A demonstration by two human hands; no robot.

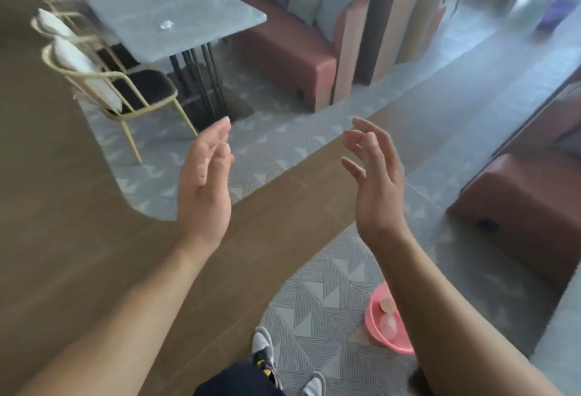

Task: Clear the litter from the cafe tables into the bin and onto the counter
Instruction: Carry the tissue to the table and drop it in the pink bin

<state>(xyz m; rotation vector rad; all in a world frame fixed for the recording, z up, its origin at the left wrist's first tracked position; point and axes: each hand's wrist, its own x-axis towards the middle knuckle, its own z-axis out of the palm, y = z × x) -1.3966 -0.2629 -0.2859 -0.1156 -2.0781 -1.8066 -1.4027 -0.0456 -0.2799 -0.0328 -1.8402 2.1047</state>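
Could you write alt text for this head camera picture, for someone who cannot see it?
The left hand and right hand are raised, open and empty. Ahead, a crumpled scrap lies on a grey table; a pink bin sits on the floor close by.

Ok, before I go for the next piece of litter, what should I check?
1. Left hand free: ok, fingers straight, holding nothing.
2. Right hand free: ok, relaxed, empty.
3. Grey table cleared: not ok, a crumpled clear scrap lies on it.
4. Pink bin findable: ok, on the floor by the right forearm, items inside.
5. Counter located: cannot tell, none identifiable in this view.
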